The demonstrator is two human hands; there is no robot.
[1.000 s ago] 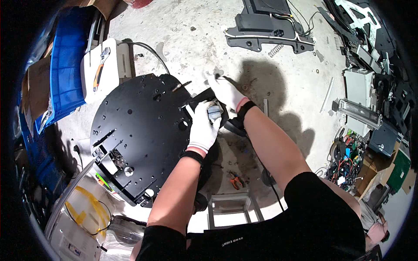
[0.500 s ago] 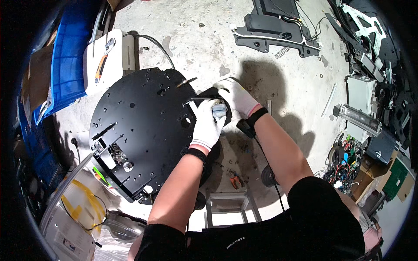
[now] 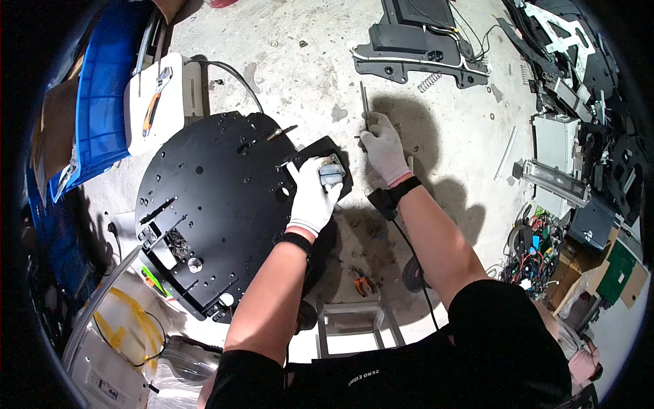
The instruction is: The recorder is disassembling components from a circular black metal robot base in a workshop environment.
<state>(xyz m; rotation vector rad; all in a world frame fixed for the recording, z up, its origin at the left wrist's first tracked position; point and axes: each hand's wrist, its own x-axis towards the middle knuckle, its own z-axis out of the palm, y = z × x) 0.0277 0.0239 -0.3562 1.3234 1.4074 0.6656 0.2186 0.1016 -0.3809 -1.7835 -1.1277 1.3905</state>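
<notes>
A large round black plate [image 3: 225, 198] dotted with holes lies to the left. At its right edge a black bracket-like part [image 3: 327, 146] sticks out. My left hand [image 3: 312, 204], in a white glove, is closed around a small grey-blue block-like piece [image 3: 332, 174] at that part; its exact kind cannot be made out. Well to the right of the plate, my right hand [image 3: 385, 151], gloved too, grips a thin metal rod-shaped tool [image 3: 364, 99] that points away from me. The tool's lower end is hidden in the fingers.
An adjustable wrench [image 3: 155, 102] lies on a white box [image 3: 139, 119] at the left. Orange-handled pliers [image 3: 363, 283] rest on the floor near a grey stool [image 3: 351, 310]. Beyond are a black panel with cables [image 3: 402, 58] and a spring [image 3: 429, 82]. Tangled wires [image 3: 535, 245] lie right.
My right hand has moved right, away from the black part, and the rod tool has swung from lying crosswise to pointing away. My left hand stays on the grey-blue piece.
</notes>
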